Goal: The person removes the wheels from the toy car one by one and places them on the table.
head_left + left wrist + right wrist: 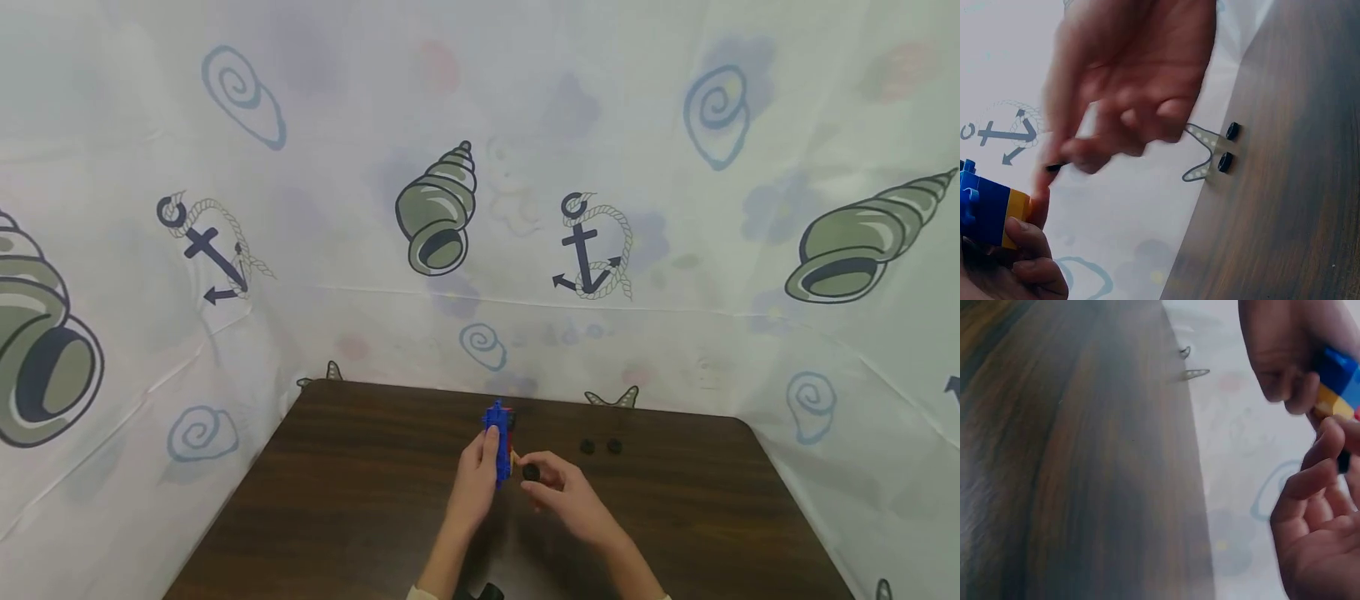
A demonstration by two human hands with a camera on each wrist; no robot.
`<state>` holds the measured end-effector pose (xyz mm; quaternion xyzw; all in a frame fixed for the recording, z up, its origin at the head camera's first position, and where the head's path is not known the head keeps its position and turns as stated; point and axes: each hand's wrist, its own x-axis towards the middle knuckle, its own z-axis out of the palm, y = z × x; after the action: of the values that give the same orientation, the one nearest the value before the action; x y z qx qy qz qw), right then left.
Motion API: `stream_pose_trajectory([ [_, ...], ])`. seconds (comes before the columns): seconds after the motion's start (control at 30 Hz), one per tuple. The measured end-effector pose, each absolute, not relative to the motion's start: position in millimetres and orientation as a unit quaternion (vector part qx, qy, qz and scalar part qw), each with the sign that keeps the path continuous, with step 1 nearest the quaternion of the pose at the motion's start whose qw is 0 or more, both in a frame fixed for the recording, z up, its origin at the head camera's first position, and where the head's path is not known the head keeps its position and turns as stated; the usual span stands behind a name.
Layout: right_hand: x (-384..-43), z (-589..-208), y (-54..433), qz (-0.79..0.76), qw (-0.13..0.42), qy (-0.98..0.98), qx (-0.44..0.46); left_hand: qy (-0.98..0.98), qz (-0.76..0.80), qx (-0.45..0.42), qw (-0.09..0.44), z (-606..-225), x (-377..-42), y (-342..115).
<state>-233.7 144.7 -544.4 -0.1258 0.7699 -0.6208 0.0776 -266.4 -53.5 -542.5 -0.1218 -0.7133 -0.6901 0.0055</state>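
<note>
My left hand (474,485) grips a blue plastic toy vehicle (498,446) upright over the table, thumb along its blue face. Red parts and a dark wheel show on its right side in the head view. In the left wrist view a yellow layer (1016,209) borders the toy's blue body, with the left fingertips on it. Close beside the toy, my right hand (573,498) pinches a small round black wheel (531,472) between thumb and fingers. Most of that wheel hides behind fingers in the right wrist view, where only a dark piece (1343,462) shows.
Two more black wheels, one on the left (587,447) and one on the right (615,446), lie near the back of the dark wooden table (337,500). Behind the table hangs a pale sheet (525,100) printed with shells and anchors. A black object (491,592) pokes in at the bottom edge.
</note>
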Motion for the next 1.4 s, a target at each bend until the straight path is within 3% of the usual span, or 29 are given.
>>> stream_pose_trajectory([
  [0.17, -232, -557, 162, -0.645, 0.119, 0.752, -0.055, -0.706, -0.696, -0.129, 0.000, -545, -267, -55],
  [0.43, -233, -567, 191, -0.676, 0.083, 0.727, 0.088, -0.699, -0.704, -0.124, -0.011, -547, -268, -58],
  [0.7, -241, -572, 218, -0.615, 0.031, 0.784, 0.080, -0.701, -0.703, -0.114, -0.043, -546, -266, -62],
  [1.0, -254, -585, 266, -0.507, -0.057, 0.855, 0.090, -0.716, -0.663, -0.184, -0.117, -549, -266, -59],
  [1.4, -283, -583, 324, -0.398, -0.056, 0.907, 0.125, -0.716, -0.642, -0.227, -0.154, -548, -263, -58],
])
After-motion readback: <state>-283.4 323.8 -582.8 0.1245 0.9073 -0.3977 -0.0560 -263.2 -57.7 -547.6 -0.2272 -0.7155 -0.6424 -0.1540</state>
